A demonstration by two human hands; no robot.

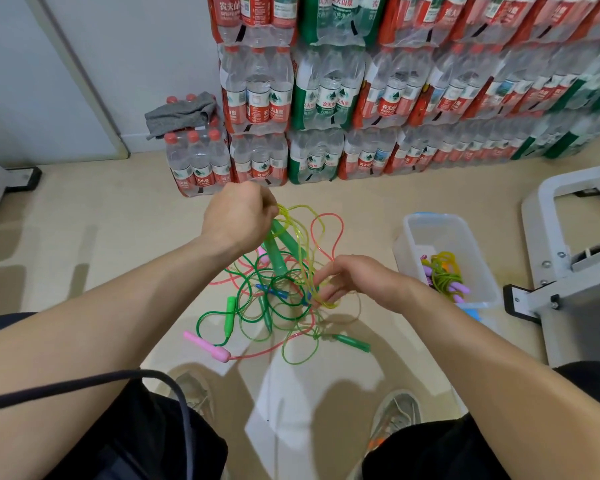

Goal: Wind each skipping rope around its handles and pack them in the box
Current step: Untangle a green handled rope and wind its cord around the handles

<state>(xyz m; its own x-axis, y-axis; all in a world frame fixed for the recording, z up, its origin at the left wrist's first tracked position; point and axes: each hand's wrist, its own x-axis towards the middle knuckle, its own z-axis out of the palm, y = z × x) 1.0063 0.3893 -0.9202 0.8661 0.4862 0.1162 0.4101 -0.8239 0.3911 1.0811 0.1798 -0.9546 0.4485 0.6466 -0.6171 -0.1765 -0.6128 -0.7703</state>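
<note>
My left hand (pixel 239 214) is raised over the floor and grips the top of two green handles (pixel 278 251) that hang down, with yellow-green rope (pixel 303 216) looping out of the fist. My right hand (pixel 347 278) pinches strands of that yellow-green rope lower down. Below lies a tangle of green, red and yellow ropes (pixel 278 306), with a pink handle (pixel 207 346) and green handles (pixel 230 315) among them. A clear plastic box (pixel 440 230) at the right holds one wound rope with purple handles (pixel 444 275).
Stacked packs of bottled water (pixel 361 98) line the wall behind the ropes. A grey cloth (pixel 181 112) lies on one pack. A grey metal frame (pixel 575 258) stands at the right. My shoes (pixel 395 414) and a black cable (pixel 84 382) are near the lower edge.
</note>
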